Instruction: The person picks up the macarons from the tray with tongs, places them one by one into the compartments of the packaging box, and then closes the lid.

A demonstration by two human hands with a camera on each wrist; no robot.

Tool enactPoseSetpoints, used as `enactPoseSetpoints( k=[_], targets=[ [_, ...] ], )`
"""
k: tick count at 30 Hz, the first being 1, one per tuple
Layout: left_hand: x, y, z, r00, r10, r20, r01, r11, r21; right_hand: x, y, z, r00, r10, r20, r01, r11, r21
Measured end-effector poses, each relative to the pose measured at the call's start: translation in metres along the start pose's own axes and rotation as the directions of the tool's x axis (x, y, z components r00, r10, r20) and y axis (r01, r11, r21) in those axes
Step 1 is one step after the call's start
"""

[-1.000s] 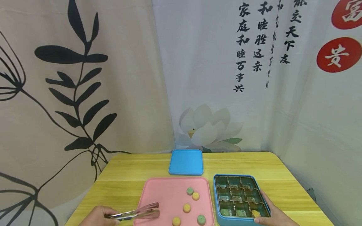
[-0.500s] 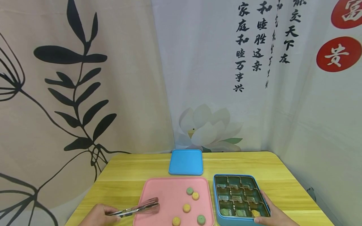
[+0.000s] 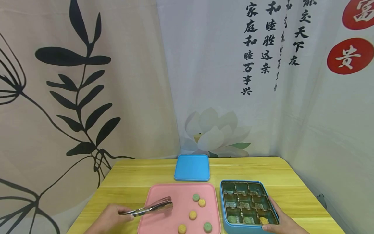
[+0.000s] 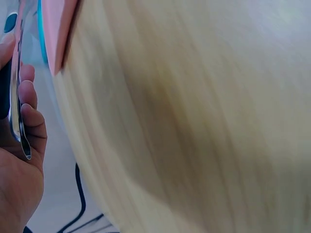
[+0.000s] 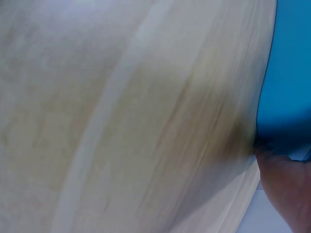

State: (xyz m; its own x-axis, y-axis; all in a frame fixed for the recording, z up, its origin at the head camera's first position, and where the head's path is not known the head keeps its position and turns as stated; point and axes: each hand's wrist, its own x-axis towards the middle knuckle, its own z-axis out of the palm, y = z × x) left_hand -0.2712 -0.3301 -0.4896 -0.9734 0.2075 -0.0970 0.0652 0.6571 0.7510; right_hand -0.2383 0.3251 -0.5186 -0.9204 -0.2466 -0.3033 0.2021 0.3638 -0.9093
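Left hand [image 3: 112,217] grasps the metal tongs [image 3: 146,210], fingers curled round the handle end; the tips are over the pink tray [image 3: 156,191], apart from the cookies, though I cannot tell whether the two tips meet. Bearings taken from the tips, 12 being away from the person: a green cookie [image 3: 195,197] between 2 and 3 o'clock, just beside a yellow cookie [image 3: 202,202] at 3; a second yellow cookie [image 3: 192,214] and, farther out, a second green cookie [image 3: 207,227] at 4; a third yellow cookie [image 3: 182,228] at 5. Blue box [image 3: 242,229] sits well apart at 3 o'clock, right of the tray on the wood-grain table [image 3: 131,175]. Right hand [image 3: 282,221] grips it at the box's own 4 o'clock, thumb on the near corner, fingers along the side. Nine-compartment insert [image 3: 244,199]: near row holds a green piece [image 3: 233,219] at 7, another green piece [image 3: 249,220] at 6, a yellow piece [image 3: 264,220] at 5. Flat blue lid [image 3: 192,167] lies at the tips' 1 o'clock, beyond the tray.
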Motion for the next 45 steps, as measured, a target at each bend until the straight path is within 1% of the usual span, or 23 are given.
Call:
enactPoseSetpoints(
  k=[4, 10, 16, 21, 24, 26, 30, 34, 39, 45],
  targets=[
    [0.007, 0.007, 0.006, 0.999, 0.043, 0.004, -0.043, 0.999, -0.002, 0.0, 0.0, 0.0, 1.0, 0.007, 0.002, -0.007, 1.0, 0.024],
    [0.02, 0.021, 0.014, 0.995, 0.1, 0.005, -0.1, 0.995, -0.01, 0.002, 0.0, 0.0, 1.0, 0.018, -0.011, -0.018, 1.0, 0.009],
    [0.033, 0.035, 0.024, 0.995, 0.101, 0.007, -0.101, 0.995, -0.026, 0.002, 0.001, 0.0, 1.0, 0.013, -0.017, -0.014, 1.0, -0.014],
    [0.044, 0.048, 0.031, 0.994, 0.11, 0.019, -0.109, 0.992, -0.057, 0.002, 0.002, 0.0, 1.0, 0.002, -0.016, -0.002, 0.999, -0.035],
    [0.05, 0.055, 0.035, 0.99, 0.137, 0.023, -0.135, 0.989, -0.059, 0.003, 0.003, 0.0, 1.0, -0.001, -0.015, 0.0, 0.999, -0.037],
    [0.053, 0.06, 0.038, 0.985, 0.168, 0.027, -0.166, 0.985, -0.053, 0.003, 0.004, 0.0, 1.0, 0.0, -0.015, -0.001, 0.999, -0.032],
    [0.063, 0.068, 0.045, 0.978, 0.207, 0.038, -0.206, 0.978, -0.043, 0.003, 0.004, 0.0, 1.0, 0.001, -0.012, -0.001, 1.0, -0.012],
    [0.071, 0.078, 0.053, 0.974, 0.218, 0.053, -0.216, 0.975, -0.05, 0.002, 0.004, -0.001, 1.0, 0.001, -0.008, -0.001, 1.0, 0.004],
    [0.079, 0.092, 0.063, 0.972, 0.227, 0.066, -0.221, 0.972, -0.083, 0.003, 0.004, -0.002, 1.0, 0.006, 0.0, -0.006, 1.0, 0.001],
    [0.089, 0.107, 0.076, 0.975, 0.212, 0.064, -0.205, 0.973, -0.106, 0.002, 0.004, -0.002, 1.0, 0.004, 0.002, -0.004, 1.0, -0.011]
  ],
)
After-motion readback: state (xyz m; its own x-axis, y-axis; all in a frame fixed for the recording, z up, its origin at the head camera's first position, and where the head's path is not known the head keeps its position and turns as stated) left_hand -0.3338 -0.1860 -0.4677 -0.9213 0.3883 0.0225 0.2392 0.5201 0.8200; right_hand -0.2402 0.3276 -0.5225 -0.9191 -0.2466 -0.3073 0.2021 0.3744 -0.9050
